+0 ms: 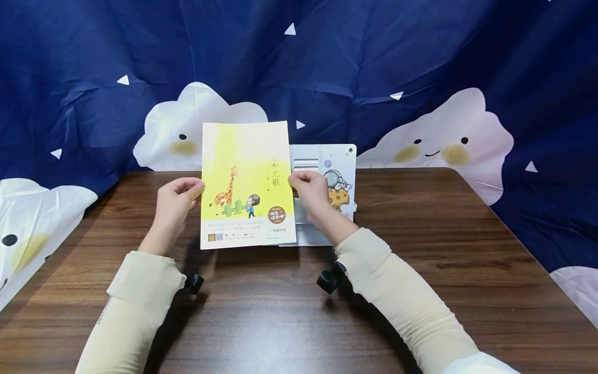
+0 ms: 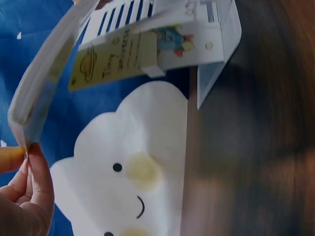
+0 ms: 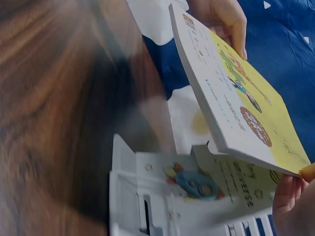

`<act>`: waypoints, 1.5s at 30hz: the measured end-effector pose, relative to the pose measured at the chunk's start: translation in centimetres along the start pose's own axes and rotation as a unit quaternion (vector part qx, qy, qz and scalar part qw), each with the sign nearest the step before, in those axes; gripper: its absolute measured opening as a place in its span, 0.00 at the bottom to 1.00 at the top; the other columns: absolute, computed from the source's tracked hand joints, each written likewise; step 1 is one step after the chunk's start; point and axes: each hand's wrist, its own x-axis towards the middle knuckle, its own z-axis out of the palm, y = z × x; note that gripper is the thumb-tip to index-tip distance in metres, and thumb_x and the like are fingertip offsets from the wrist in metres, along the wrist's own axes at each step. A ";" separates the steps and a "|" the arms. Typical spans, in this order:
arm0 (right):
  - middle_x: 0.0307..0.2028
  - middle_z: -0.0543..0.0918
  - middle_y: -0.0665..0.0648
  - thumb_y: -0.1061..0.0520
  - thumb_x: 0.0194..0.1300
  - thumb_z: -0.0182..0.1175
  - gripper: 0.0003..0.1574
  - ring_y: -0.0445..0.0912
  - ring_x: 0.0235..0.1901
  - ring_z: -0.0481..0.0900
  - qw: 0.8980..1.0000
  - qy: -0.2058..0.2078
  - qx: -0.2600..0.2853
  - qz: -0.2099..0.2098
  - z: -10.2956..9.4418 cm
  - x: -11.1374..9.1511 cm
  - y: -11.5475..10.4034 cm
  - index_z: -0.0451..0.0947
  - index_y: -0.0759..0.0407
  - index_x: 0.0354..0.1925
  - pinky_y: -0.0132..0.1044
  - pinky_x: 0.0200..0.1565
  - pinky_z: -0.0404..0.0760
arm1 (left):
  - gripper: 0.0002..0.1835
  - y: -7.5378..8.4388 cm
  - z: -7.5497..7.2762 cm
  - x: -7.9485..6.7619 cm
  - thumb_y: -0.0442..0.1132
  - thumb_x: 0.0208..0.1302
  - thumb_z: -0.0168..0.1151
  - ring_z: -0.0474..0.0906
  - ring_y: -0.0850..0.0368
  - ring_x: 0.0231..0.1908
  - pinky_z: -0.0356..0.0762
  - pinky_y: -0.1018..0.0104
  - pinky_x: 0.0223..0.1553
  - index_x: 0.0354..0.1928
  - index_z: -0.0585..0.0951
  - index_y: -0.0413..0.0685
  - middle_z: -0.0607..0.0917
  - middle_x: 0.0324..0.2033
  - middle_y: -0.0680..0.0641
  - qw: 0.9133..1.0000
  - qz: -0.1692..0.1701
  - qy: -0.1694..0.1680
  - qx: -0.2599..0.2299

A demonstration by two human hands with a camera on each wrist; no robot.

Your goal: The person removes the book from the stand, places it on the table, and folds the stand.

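Observation:
A yellow and white book [image 1: 247,182], its cover showing a giraffe and a child, is held upright above the table. My left hand [image 1: 174,205] pinches its left edge between thumb and fingers. At the opposite edge, the right hand [image 1: 312,195] grips the book the same way. Behind it stands a white book stand [image 1: 341,200] with slots and an astronaut print, its left part hidden by the book. In the right wrist view the book [image 3: 236,98] tilts over the stand [image 3: 147,177], whose panel also bears a rocket print.
The dark wooden table [image 1: 261,311] spreads out under both forearms. A blue curtain [image 1: 336,62] with smiling clouds hangs behind its far edge. Each wrist carries a small black device, such as the right one [image 1: 330,279].

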 end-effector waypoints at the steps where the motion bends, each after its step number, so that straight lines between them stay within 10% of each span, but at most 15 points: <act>1: 0.30 0.77 0.56 0.62 0.53 0.59 0.05 0.45 0.27 0.76 1.000 -0.002 0.005 0.002 0.3 0.1 0.4 0.77 0.63 0.31 0.36 0.33 0.76 | 0.17 -0.3 -0.5 0.1 0.45 0.47 0.65 0.73 0.56 0.31 0.75 0.65 0.28 0.38 0.80 0.42 0.77 0.32 0.44 1.000 -0.003 0.000 0.013; 17: 0.26 0.74 0.57 0.69 0.54 0.54 0.07 0.42 0.22 0.72 0.998 -0.061 0.024 0.020 3.5 -4.0 -0.5 0.75 0.72 0.34 0.42 0.37 0.75 | 0.23 -4.1 -6.5 0.4 0.46 0.44 0.67 0.74 0.55 0.30 0.76 0.70 0.25 0.40 0.78 0.38 0.76 0.36 0.42 1.000 -0.010 0.023 0.013; 45: 0.23 0.76 0.56 0.70 0.52 0.55 0.05 0.41 0.21 0.72 0.996 -0.076 0.005 0.037 7.5 -5.9 2.0 0.76 0.69 0.30 0.35 0.29 0.77 | 0.09 -1.1 -9.4 -4.2 0.39 0.48 0.65 0.76 0.62 0.25 0.75 0.72 0.23 0.33 0.81 0.46 0.79 0.29 0.51 0.995 -0.092 0.003 -0.032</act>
